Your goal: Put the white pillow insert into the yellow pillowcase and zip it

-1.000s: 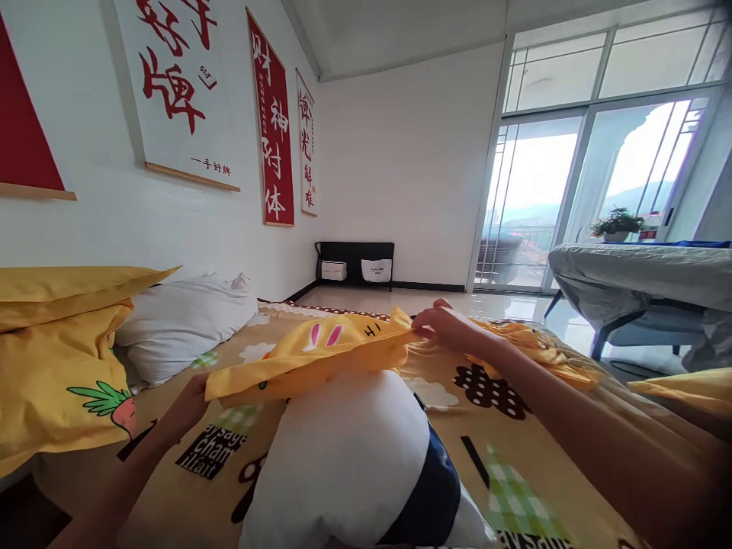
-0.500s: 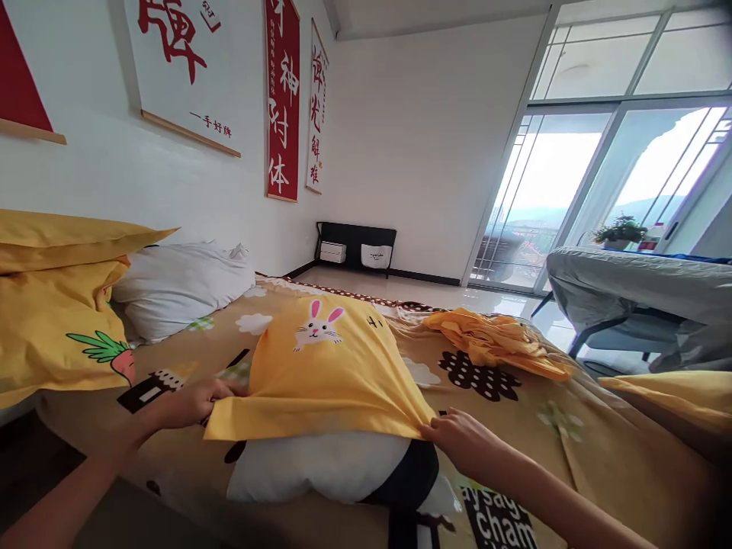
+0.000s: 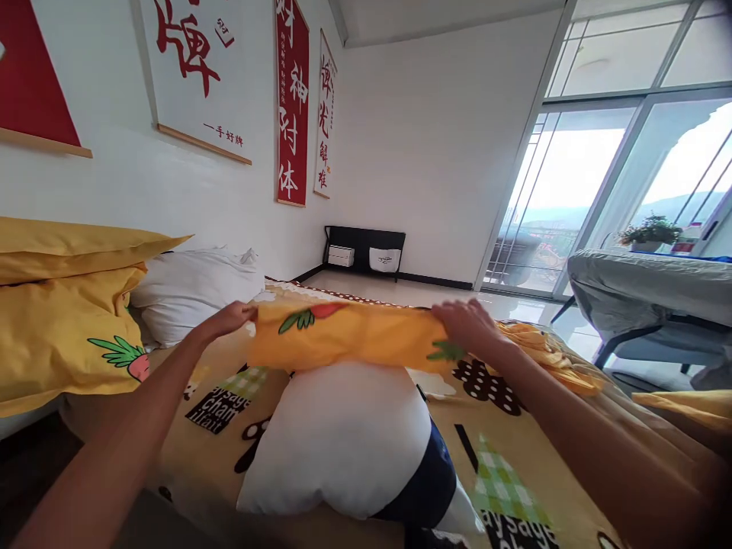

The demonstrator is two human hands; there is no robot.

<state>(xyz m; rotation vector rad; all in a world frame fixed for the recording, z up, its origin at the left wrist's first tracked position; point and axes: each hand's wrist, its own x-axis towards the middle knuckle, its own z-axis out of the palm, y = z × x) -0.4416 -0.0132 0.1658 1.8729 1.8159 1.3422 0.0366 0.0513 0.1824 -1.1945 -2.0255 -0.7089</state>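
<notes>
A yellow pillowcase (image 3: 354, 335) with printed carrots stretches between my two hands over the far end of a pillow. My left hand (image 3: 237, 316) is closed on its left corner. At the right end, my right hand (image 3: 466, 324) grips the cloth, the fingers curled over its upper edge. Below the cloth, the white pillow (image 3: 348, 442) with a dark blue corner lies bare on the bed; its far end is hidden under the pillowcase.
The patterned bed sheet (image 3: 515, 473) spreads around the pillow. Yellow pillows (image 3: 57, 320) and a white pillow (image 3: 200, 286) sit at the left. Crumpled yellow cloth (image 3: 549, 354) lies to the right, near a covered table (image 3: 640, 278). A black low rack (image 3: 363, 248) stands by the far wall.
Both hands have moved away from me, pulling the pillowcase's near edge back toward the far end. Much more of the white pillow is uncovered, and the rabbit print is out of sight.
</notes>
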